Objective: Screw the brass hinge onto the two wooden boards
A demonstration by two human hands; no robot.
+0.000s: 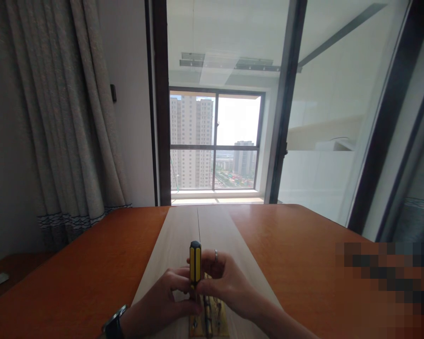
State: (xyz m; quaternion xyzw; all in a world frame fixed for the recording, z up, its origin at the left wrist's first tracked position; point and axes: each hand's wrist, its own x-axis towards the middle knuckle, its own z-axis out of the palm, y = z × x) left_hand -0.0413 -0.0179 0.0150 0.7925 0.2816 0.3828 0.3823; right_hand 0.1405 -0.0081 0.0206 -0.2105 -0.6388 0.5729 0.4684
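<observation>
While the right hand (228, 278), a ring on one finger, pinches the upright black-and-yellow ribbed handle of a screwdriver (195, 263) at the lower centre of the frame, the left hand (171, 294) curls its thumb and fingers around the thin shaft just below; whether they touch it, I cannot tell. Under the hands, at the bottom centre, a flat yellowish metal hinge (217, 318) lies on a long pale wooden board (222, 230), which rests on a glossy orange-brown table (286, 245). A dark-strapped watch (115, 322) circles the left wrist, lower left of centre.
</observation>
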